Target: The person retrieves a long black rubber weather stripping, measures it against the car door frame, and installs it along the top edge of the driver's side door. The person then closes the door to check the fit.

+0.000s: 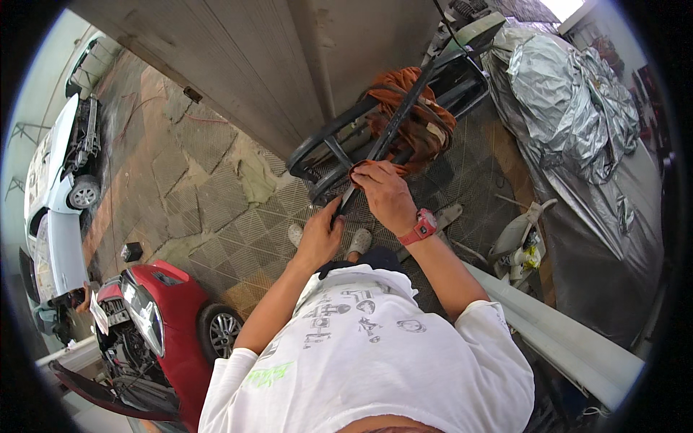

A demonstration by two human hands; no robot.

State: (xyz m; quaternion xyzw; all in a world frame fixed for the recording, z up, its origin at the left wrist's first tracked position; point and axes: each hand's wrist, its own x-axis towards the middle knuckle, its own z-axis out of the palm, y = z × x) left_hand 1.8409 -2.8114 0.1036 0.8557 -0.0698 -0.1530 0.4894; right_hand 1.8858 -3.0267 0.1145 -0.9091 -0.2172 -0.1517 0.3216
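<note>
My left hand (319, 235) is closed around the dark handle of a slim tool (346, 196) with a pale metal blade, possibly a knife. Just above it, my right hand (384, 193) pinches a fold of orange-brown cloth (356, 172) against the blade's upper end. Beyond my fingers stands a black metal tube frame (406, 108), with a slanting bar reaching up and away. A bundle of orange cloth (437, 137) hangs over that frame. Part of the blade is hidden under the cloth and my right fingers.
A large grey-brown panel (238, 65) rises at the far side. Silver sheeting (570, 94) covers something big on the right, near a long pale beam (556, 335). At left are a red car (170, 310) with its bonnet up and a white car (61, 166). The floor (209, 162) is patterned.
</note>
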